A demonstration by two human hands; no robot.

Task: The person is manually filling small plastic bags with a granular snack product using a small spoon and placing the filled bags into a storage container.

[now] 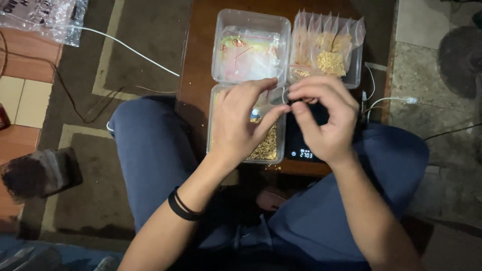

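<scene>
Your left hand (pixel 246 123) and right hand (pixel 321 118) meet at the centre of the view, above the small wooden table (pixel 198 60). The fingertips of both hands pinch a small clear plastic pouch (pixel 279 95) between them. It is held over the open tub, probably so that spilled grains drop back in, but the pouch is largely hidden and its contents cannot be confirmed.

Directly below the hands, at 6 o'clock from the pouch, sits a clear tub of golden granules (pixel 266 145). Just beside it at 3 o'clock is a black digital scale (pixel 304 150) with a lit display, within reach of your right hand.

At 12 o'clock, a clear tub of empty flat bags (pixel 249 50) lies close for picking. At 1 o'clock, a clear tub of filled pouches (pixel 327 50) holds the packets upright in a row, each showing yellow grain.

At 10 o'clock, well apart, a clear printed plastic bag (pixel 42 17) lies on the floor. A white cable (pixel 125 47) runs toward the table.
</scene>
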